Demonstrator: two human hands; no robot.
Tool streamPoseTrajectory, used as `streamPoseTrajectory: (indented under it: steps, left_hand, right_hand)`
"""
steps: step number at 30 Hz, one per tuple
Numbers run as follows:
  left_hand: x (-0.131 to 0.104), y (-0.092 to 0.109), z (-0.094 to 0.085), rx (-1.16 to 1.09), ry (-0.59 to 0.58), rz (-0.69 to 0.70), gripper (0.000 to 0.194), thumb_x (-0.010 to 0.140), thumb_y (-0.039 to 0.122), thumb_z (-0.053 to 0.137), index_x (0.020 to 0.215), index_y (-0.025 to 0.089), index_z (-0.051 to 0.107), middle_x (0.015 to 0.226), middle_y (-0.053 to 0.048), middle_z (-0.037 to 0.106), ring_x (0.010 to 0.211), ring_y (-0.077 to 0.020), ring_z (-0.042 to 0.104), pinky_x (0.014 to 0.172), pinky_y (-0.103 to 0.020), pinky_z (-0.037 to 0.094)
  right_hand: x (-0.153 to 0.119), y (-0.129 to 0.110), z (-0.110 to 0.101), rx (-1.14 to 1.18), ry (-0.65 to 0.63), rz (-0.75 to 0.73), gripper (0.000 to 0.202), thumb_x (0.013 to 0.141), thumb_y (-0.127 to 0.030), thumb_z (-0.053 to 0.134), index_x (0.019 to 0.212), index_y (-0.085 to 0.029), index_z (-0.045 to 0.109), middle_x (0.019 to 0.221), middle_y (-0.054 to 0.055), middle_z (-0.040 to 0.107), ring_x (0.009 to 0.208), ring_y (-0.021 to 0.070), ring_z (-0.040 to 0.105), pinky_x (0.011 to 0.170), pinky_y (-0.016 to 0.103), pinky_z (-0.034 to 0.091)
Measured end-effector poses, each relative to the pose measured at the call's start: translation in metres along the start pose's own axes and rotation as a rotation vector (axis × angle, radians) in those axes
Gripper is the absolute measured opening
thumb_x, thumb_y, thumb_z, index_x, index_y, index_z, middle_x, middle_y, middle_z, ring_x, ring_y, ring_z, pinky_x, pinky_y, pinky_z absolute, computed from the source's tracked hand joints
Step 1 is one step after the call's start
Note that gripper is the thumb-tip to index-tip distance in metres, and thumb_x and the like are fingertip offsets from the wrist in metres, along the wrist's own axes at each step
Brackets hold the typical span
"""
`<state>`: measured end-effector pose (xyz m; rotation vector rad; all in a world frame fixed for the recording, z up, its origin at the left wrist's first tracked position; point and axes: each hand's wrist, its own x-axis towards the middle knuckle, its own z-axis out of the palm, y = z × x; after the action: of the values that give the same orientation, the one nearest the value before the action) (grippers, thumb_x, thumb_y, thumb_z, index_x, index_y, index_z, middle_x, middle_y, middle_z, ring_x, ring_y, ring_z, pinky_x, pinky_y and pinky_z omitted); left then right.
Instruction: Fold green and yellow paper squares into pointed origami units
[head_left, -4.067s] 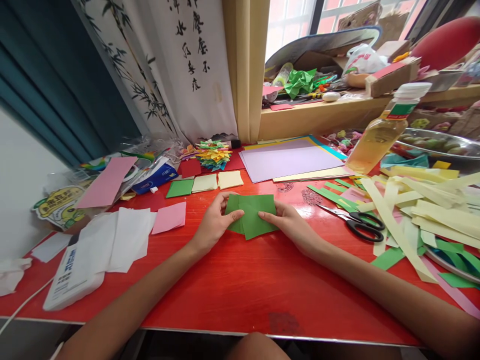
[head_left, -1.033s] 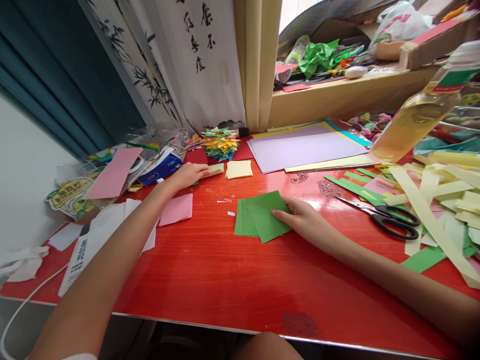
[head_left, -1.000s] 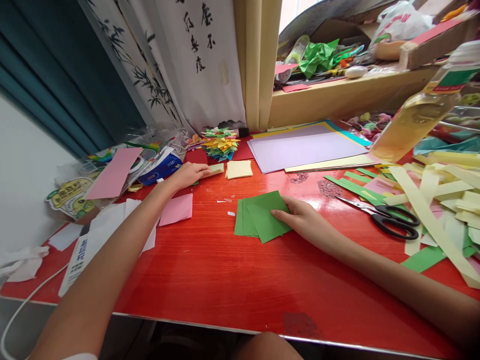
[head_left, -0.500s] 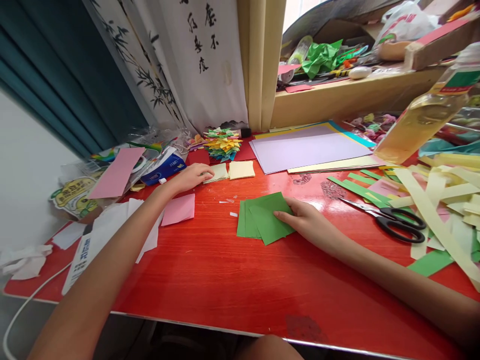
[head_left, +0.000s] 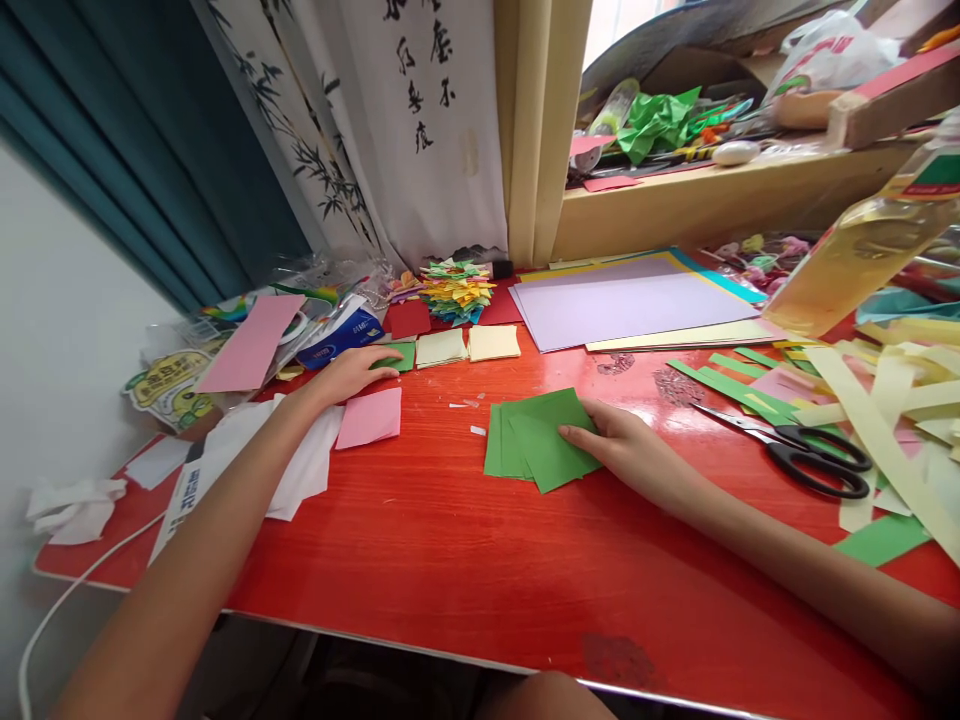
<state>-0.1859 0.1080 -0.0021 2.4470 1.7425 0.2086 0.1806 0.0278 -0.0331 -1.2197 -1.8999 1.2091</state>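
Note:
My left hand (head_left: pixel 355 374) reaches to the back left of the red table, its fingers stretched out over a small green paper square (head_left: pixel 406 356) and partly covering it. Beside that square lie a pale green paper stack (head_left: pixel 441 348) and a cream paper stack (head_left: pixel 494 343), in a row. Nearer to me is a pink paper square (head_left: pixel 370 417). At the middle of the table my right hand (head_left: pixel 611 437) holds several fanned green paper squares (head_left: pixel 544 437), thumb on top and the other fingers hidden behind. The squares look close to the tabletop; whether they touch it I cannot tell.
Black-handled scissors (head_left: pixel 816 458) lie right of my right hand, beside heaped paper strips (head_left: pixel 885 385). A tilted bottle (head_left: pixel 862 255) stands behind them. Large lilac sheets (head_left: pixel 630 300) and a spiky folded-paper piece (head_left: pixel 456 292) are at the back. White paper (head_left: pixel 304 470) lies under my left forearm.
My left hand has drawn back leftward from the pale green stack, uncovering that stack and part of the green square. My right hand keeps its hold on the green squares. The view has shifted slightly.

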Motion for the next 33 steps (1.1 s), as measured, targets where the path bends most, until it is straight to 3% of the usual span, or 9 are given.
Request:
streamPoseTrajectory:
  steps: [9, 15, 24, 29, 33]
  left_hand:
    - [0.003, -0.005, -0.004, -0.049, -0.027, -0.047, 0.039, 0.08, 0.047, 0.042, 0.11, 0.028, 0.058, 0.121, 0.001, 0.055, 0.111, -0.0198, 0.049, 0.094, -0.028, 0.035]
    - [0.006, -0.007, -0.002, -0.022, 0.027, -0.11, 0.04, 0.081, 0.043, 0.038, 0.11, 0.024, 0.058, 0.121, -0.002, 0.056, 0.11, -0.0213, 0.05, 0.093, -0.029, 0.035]
    - [0.012, -0.004, -0.001, 0.046, 0.124, -0.172, 0.032, 0.077, 0.046, 0.042, 0.085, 0.02, 0.059, 0.084, -0.006, 0.065, 0.073, -0.021, 0.057, 0.064, -0.028, 0.038]
    - [0.012, -0.003, -0.001, 0.013, 0.147, -0.188, 0.03, 0.073, 0.049, 0.048, 0.076, 0.02, 0.053, 0.075, -0.004, 0.062, 0.066, -0.0183, 0.053, 0.057, -0.026, 0.033]
    - [0.009, 0.0, -0.003, -0.06, 0.128, -0.196, 0.03, 0.07, 0.05, 0.052, 0.072, 0.02, 0.05, 0.082, -0.003, 0.062, 0.07, -0.017, 0.054, 0.057, -0.024, 0.034]
  right_hand:
    - [-0.001, 0.0, -0.001, -0.029, 0.008, 0.001, 0.019, 0.083, -0.034, 0.042, 0.091, -0.02, 0.051, 0.089, 0.002, 0.059, 0.086, 0.0212, 0.056, 0.072, 0.033, 0.045]
    - [-0.001, -0.002, -0.001, -0.016, 0.007, -0.004, 0.019, 0.083, -0.034, 0.042, 0.091, -0.02, 0.051, 0.089, 0.003, 0.059, 0.087, 0.0219, 0.056, 0.073, 0.034, 0.045]
    - [-0.001, 0.001, 0.0, -0.01, 0.0, -0.004, 0.019, 0.083, -0.034, 0.042, 0.091, -0.02, 0.051, 0.09, 0.002, 0.059, 0.088, 0.0218, 0.057, 0.073, 0.035, 0.046]
    - [-0.001, 0.001, -0.001, -0.004, -0.014, -0.015, 0.02, 0.084, -0.035, 0.041, 0.093, -0.02, 0.051, 0.091, 0.003, 0.059, 0.088, 0.0216, 0.057, 0.073, 0.034, 0.046]
    - [-0.001, -0.001, -0.001, -0.02, -0.004, -0.012, 0.021, 0.083, -0.035, 0.041, 0.093, -0.02, 0.052, 0.091, 0.002, 0.06, 0.087, 0.0213, 0.057, 0.073, 0.034, 0.045]
